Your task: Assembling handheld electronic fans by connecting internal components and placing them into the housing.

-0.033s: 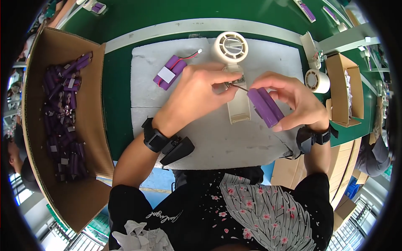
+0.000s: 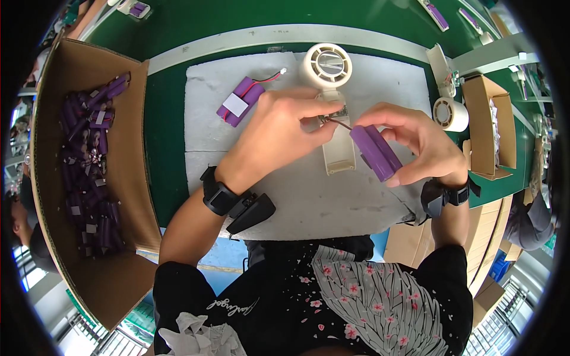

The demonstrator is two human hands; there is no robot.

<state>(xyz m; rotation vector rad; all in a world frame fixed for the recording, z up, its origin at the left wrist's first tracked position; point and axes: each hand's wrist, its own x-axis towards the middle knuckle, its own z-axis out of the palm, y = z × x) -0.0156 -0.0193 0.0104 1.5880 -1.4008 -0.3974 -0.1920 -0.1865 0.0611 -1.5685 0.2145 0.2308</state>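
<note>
A cream handheld fan (image 2: 339, 155) lies on the grey-white foam mat (image 2: 279, 202), its round head away from me and its hollow handle toward me. My right hand (image 2: 418, 139) grips a purple battery pack (image 2: 376, 152) above the mat, just right of that handle. From the pack a thin lead (image 2: 339, 123) runs to the fingertips of my left hand (image 2: 291, 121), which pinch its end at the top of the handle, by a small circuit board. The plug itself is hidden by my fingers. A second purple battery pack (image 2: 240, 102) with a white label and red-black wires lies left of the fan.
A deep cardboard box (image 2: 133, 172) of several purple battery packs stands at my left. On the right are another fan (image 2: 450, 115), an upright cream shell (image 2: 440, 68) and a smaller cardboard box (image 2: 480, 127). A pale rail (image 2: 237, 41) crosses the green bench behind the mat.
</note>
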